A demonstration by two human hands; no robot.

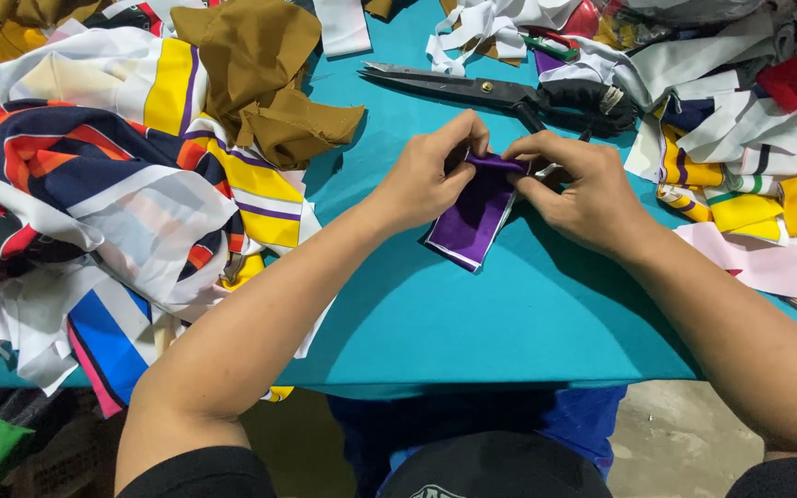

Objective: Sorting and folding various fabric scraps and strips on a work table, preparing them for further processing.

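A small purple fabric piece (474,217) with a white underside lies on the teal table (472,323), its far end lifted. My left hand (428,175) pinches that far end from the left. My right hand (580,189) pinches the same end from the right, fingertips almost meeting those of the left hand. Both hands sit over the middle of the table, just in front of the large black scissors (500,92).
A heap of striped white, yellow, navy and orange cloth (113,166) fills the left side, with brown fabric (265,83) on top. More scraps in yellow, white, red and pink (749,157) crowd the right. The table's near edge runs across at the bottom.
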